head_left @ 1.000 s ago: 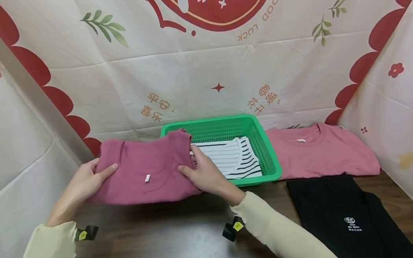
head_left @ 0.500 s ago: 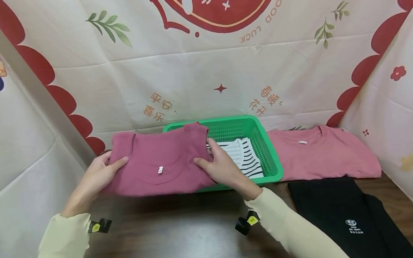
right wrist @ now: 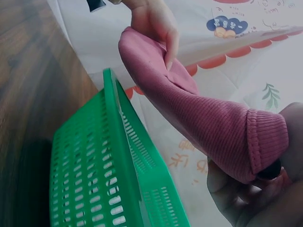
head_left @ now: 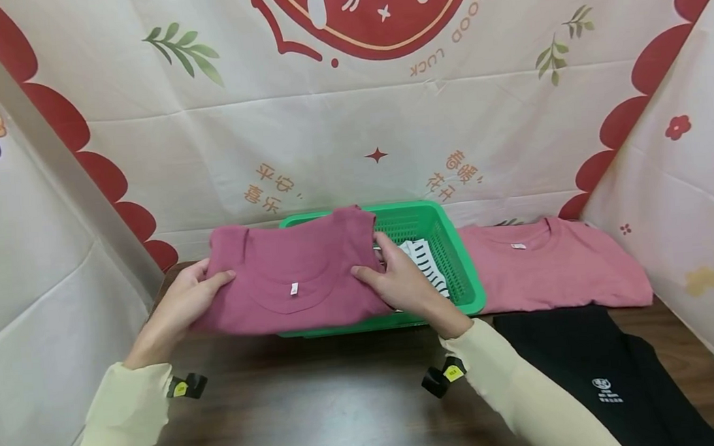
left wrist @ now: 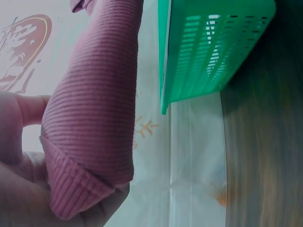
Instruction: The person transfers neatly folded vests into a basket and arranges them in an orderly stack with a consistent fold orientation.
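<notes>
A folded dusky-rose ribbed shirt (head_left: 292, 261) with a small white neck label is held up between both hands. My left hand (head_left: 186, 298) grips its left edge, thumb on top and fingers underneath. At the opposite edge my right hand (head_left: 406, 278) pinches the cloth the same way. The shirt overlaps the left part of a green plastic basket (head_left: 467, 277) in the head view; both wrist views show it above the rim. Inside the basket lies a white shirt with black stripes (head_left: 425, 263), mostly hidden by the rose shirt and my right hand.
To the basket's right lies a folded pink T-shirt (head_left: 562, 265). A folded black garment (head_left: 562, 360) with a small white print lies nearer, at the right. The dark wooden table (head_left: 319, 403) meets a printed white cloth backdrop (head_left: 327, 143) behind and at both sides.
Both hands have carried the rose shirt rightward and slightly upward, from left of the basket to over its left part. More of the striped shirt is covered.
</notes>
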Action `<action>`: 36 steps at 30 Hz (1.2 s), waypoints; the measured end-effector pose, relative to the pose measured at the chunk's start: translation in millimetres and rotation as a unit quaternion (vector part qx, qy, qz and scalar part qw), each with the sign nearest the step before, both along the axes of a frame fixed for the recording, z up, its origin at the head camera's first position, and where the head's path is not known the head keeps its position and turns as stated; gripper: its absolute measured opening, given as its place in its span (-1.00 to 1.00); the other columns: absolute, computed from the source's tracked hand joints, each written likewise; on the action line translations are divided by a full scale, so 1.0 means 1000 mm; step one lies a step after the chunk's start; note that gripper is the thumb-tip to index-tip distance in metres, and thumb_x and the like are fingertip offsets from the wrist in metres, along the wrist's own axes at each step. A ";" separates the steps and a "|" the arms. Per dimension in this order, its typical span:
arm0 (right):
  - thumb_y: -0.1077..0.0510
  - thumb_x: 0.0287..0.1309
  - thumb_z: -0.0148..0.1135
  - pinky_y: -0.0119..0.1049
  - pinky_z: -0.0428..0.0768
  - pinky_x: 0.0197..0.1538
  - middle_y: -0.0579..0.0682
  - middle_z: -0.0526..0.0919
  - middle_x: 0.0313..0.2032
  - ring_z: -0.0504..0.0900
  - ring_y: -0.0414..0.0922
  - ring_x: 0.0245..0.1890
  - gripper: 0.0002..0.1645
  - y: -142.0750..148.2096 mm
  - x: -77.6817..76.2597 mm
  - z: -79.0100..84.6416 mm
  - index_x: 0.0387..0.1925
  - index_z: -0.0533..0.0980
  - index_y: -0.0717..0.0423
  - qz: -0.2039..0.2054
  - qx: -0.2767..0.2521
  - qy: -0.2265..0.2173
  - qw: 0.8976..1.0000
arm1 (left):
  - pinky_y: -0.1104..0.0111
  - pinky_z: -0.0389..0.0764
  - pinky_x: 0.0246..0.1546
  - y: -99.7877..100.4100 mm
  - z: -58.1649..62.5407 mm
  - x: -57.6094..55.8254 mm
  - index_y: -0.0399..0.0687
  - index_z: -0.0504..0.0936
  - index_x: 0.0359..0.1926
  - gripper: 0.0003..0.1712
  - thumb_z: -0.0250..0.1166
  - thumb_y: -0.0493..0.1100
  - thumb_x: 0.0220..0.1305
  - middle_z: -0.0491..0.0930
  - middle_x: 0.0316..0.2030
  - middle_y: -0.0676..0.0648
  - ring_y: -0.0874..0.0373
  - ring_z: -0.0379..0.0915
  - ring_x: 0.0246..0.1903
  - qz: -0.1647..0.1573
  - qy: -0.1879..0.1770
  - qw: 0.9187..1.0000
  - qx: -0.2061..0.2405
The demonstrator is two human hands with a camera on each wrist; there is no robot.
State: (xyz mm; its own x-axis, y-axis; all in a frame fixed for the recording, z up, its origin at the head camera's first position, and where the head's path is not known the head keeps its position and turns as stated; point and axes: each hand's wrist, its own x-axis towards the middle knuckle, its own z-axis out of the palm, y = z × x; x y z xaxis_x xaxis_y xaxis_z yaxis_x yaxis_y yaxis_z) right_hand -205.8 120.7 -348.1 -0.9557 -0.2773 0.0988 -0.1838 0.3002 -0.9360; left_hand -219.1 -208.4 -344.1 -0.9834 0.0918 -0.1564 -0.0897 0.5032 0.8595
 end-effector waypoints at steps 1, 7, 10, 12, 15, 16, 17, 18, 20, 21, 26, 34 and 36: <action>0.11 0.23 0.16 -0.18 0.68 -0.39 0.17 0.67 -0.15 0.70 -0.07 -0.45 -0.39 0.002 -0.001 0.000 0.26 0.17 0.00 0.001 -0.001 -0.002 1.000 | 0.32 0.59 -0.41 0.001 -0.001 -0.001 -0.23 0.37 0.20 -0.40 0.10 0.10 0.33 0.58 -0.35 0.03 0.21 0.53 -0.41 -0.001 -0.001 1.000 0.004; 0.11 0.23 0.15 -0.16 0.68 -0.36 0.15 0.66 -0.13 0.70 -0.06 -0.41 -0.39 0.013 -0.003 0.000 0.26 0.18 -0.01 -0.001 0.004 -0.006 1.000 | 0.31 0.58 -0.35 0.011 -0.004 -0.004 -0.22 0.33 0.23 -0.39 0.10 0.09 0.33 0.56 -0.25 -0.06 0.18 0.53 -0.36 -0.013 -0.008 1.000 0.017; 0.10 0.22 0.16 -0.17 0.68 -0.35 0.14 0.67 -0.15 0.70 -0.07 -0.42 -0.40 0.018 -0.004 0.001 0.26 0.20 -0.02 -0.007 0.013 -0.003 1.000 | 0.31 0.58 -0.33 0.016 -0.003 -0.005 -0.21 0.32 0.25 -0.39 0.08 0.09 0.34 0.54 -0.20 -0.11 0.18 0.52 -0.33 -0.018 -0.012 1.000 0.022; 0.10 0.22 0.16 -0.18 0.67 -0.35 0.15 0.68 -0.17 0.70 -0.07 -0.43 -0.40 0.021 -0.004 0.001 0.25 0.20 -0.02 -0.009 0.017 0.001 1.000 | 0.31 0.59 -0.33 0.019 -0.003 -0.005 -0.20 0.31 0.26 -0.39 0.08 0.09 0.35 0.54 -0.18 -0.13 0.17 0.53 -0.32 -0.020 -0.016 0.999 0.029; 0.11 0.21 0.17 -0.18 0.66 -0.36 0.16 0.69 -0.19 0.69 -0.07 -0.45 -0.42 0.025 -0.005 0.002 0.23 0.22 -0.03 -0.016 0.017 0.004 1.000 | 0.30 0.60 -0.34 0.023 -0.004 -0.006 -0.20 0.32 0.24 -0.42 0.07 0.07 0.36 0.54 -0.18 -0.13 0.16 0.54 -0.33 -0.024 -0.019 0.999 0.038; 0.11 0.21 0.17 -0.19 0.66 -0.36 0.17 0.70 -0.20 0.69 -0.07 -0.45 -0.41 0.027 -0.005 0.002 0.24 0.22 -0.02 -0.016 0.019 0.007 1.000 | 0.30 0.60 -0.34 0.024 -0.004 -0.007 -0.21 0.33 0.23 -0.43 0.07 0.06 0.36 0.54 -0.19 -0.13 0.15 0.54 -0.33 -0.025 -0.019 0.999 0.040; 0.11 0.21 0.18 -0.18 0.66 -0.36 0.17 0.70 -0.20 0.69 -0.07 -0.45 -0.42 0.028 -0.005 0.003 0.23 0.23 -0.02 -0.018 0.020 0.008 1.000 | 0.30 0.60 -0.34 0.025 -0.004 -0.007 -0.21 0.33 0.22 -0.45 0.07 0.05 0.36 0.53 -0.20 -0.13 0.15 0.53 -0.34 -0.026 -0.020 0.999 0.043; 0.11 0.21 0.18 -0.19 0.66 -0.36 0.16 0.70 -0.20 0.69 -0.07 -0.46 -0.43 0.029 -0.006 0.003 0.22 0.23 -0.03 -0.021 0.021 0.007 1.000 | 0.30 0.60 -0.35 0.027 -0.004 -0.007 -0.21 0.34 0.21 -0.46 0.06 0.04 0.36 0.53 -0.20 -0.13 0.14 0.53 -0.34 -0.025 -0.020 0.998 0.045; 0.10 0.21 0.18 -0.19 0.66 -0.35 0.15 0.70 -0.20 0.69 -0.07 -0.46 -0.44 0.032 -0.006 0.003 0.21 0.24 -0.03 -0.022 0.025 0.008 0.999 | 0.30 0.60 -0.36 0.030 -0.004 -0.008 -0.23 0.35 0.19 -0.49 0.06 0.01 0.36 0.52 -0.22 -0.13 0.15 0.52 -0.36 -0.025 -0.018 0.998 0.049; 0.10 0.21 0.18 -0.18 0.65 -0.35 0.15 0.70 -0.20 0.69 -0.07 -0.46 -0.44 0.033 -0.006 0.003 0.21 0.24 -0.02 -0.021 0.024 0.009 0.999 | 0.31 0.60 -0.36 0.031 -0.003 -0.008 -0.24 0.35 0.19 -0.49 0.06 0.00 0.36 0.52 -0.23 -0.12 0.15 0.52 -0.36 -0.025 -0.019 0.998 0.052; 0.09 0.20 0.19 -0.16 0.65 -0.34 0.15 0.69 -0.22 0.69 -0.06 -0.47 -0.43 0.039 -0.009 0.001 0.21 0.24 0.00 -0.028 0.038 0.016 0.999 | 0.28 0.61 -0.38 0.037 -0.004 -0.010 -0.22 0.34 0.17 -0.53 0.04 -0.04 0.37 0.51 -0.24 -0.13 0.14 0.53 -0.37 -0.026 -0.030 0.997 0.070; 0.07 0.20 0.19 -0.17 0.65 -0.33 0.15 0.68 -0.17 0.68 -0.08 -0.44 -0.42 0.048 -0.010 0.003 0.22 0.23 0.00 -0.042 0.056 0.015 0.997 | 0.27 0.62 -0.34 0.048 -0.006 -0.015 -0.16 0.35 0.17 -0.54 0.05 -0.01 0.38 0.53 -0.18 -0.16 0.09 0.56 -0.31 -0.034 -0.030 0.996 0.071; 0.07 0.20 0.19 -0.17 0.64 -0.32 0.16 0.68 -0.15 0.68 -0.08 -0.43 -0.41 0.050 -0.010 0.003 0.22 0.23 0.01 -0.045 0.062 0.018 0.997 | 0.27 0.63 -0.35 0.051 -0.006 -0.015 -0.16 0.35 0.17 -0.55 0.05 -0.01 0.38 0.54 -0.19 -0.16 0.09 0.56 -0.32 -0.039 -0.032 0.996 0.076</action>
State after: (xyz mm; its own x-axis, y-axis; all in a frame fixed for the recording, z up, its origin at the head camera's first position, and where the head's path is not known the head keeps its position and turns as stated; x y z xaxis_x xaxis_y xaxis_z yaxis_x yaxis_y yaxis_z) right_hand -216.1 171.2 -344.9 -0.9738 -0.2024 0.1034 -0.1832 0.4296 -0.8843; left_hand -234.3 -157.6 -350.2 -0.9609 0.1948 -0.1969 -0.1124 0.3753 0.9200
